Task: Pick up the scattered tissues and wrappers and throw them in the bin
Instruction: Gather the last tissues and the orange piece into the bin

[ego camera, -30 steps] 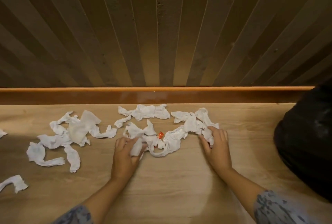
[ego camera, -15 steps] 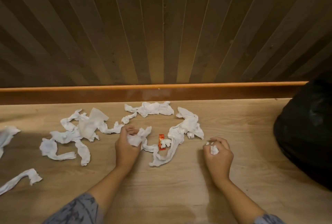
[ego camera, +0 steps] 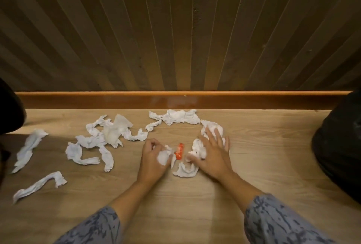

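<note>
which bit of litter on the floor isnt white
The small red-orange wrapper, lying on the floor between the left hand and right hand. Every other scrap, such as the tissue strip by the skirting board, is white tissue.

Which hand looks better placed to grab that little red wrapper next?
Probably the left hand: it is nearest the red wrapper, though its grip already holds a balled tissue. The right hand lies spread flat over a heap of tissues.

Dim warm light, soft shadows, wide-angle bowing at edges.
</note>
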A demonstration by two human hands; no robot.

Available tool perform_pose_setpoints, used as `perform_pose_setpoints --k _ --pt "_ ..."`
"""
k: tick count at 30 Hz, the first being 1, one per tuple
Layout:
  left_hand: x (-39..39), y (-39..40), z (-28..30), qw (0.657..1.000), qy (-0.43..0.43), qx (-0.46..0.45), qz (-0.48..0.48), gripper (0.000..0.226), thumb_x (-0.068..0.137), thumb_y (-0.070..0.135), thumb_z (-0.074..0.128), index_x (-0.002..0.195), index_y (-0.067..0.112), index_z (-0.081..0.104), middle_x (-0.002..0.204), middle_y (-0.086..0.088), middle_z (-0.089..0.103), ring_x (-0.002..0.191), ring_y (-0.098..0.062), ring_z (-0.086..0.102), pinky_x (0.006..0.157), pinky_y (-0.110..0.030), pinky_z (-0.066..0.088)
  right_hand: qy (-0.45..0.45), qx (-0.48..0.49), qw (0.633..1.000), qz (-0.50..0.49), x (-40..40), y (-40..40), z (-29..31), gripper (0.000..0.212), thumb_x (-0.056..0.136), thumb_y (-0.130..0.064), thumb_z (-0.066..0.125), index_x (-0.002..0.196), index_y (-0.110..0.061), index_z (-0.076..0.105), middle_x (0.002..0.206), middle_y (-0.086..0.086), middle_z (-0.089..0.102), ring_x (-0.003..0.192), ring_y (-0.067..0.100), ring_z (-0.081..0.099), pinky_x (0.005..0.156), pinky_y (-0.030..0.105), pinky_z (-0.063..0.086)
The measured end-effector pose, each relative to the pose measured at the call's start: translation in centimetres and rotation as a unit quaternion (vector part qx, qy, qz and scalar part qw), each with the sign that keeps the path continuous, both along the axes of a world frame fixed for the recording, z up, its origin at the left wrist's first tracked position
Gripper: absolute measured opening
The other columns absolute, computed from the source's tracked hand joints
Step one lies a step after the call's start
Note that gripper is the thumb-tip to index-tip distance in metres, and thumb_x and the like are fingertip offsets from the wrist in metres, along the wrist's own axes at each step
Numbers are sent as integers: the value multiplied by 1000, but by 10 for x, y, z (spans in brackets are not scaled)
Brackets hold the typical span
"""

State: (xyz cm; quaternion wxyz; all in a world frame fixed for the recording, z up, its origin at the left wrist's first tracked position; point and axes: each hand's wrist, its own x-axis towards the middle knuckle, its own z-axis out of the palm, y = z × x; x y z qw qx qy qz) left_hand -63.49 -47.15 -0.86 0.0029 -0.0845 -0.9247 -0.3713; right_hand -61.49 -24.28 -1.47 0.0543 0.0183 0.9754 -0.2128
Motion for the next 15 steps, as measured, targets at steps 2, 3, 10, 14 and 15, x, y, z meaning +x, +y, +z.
perform_pose_setpoints --k 2,3,10,14,15 --pt "10 -10 -6 999 -1 23 -33 31 72 9 79 100 11 66 134 1 46 127 -11 44 106 -20 36 34 0 999 22 22 -9 -6 96 68 -91 41 141 -28 45 156 -8 28 149 21 9 120 51 2" --pt "15 -15 -8 999 -7 25 -43 41 72 4 76 110 13 65 137 4 47 128 -7 44 106 -16 35 64 -23 997 33 32 -11 -10 88 72 -85 49 135 -23 51 150 -5 38 146 22 21 118 50 16" --pt "20 -10 5 992 -7 103 73 38 69 -6 67 90 23 57 91 5 63 86 -4 58 70 -9 43 175 -239 954 35 65 1 -12 23 80 -19 66 99 -17 55 99 -10 49 89 10 53 74 27 49" --pt "10 1 15 984 14 138 113 33 72 10 69 102 19 60 94 6 63 88 -4 59 74 -12 46 187 -249 947 -79 46 16 10 37 78 -22 56 115 -20 60 103 -9 55 84 4 54 68 15 45" --pt "7 3 14 985 19 128 111 32 71 17 69 102 19 61 96 6 63 89 -5 59 77 -17 47 164 -240 951 -105 39 19 12 39 78 -19 56 117 -22 63 103 -9 56 82 5 55 66 15 44"
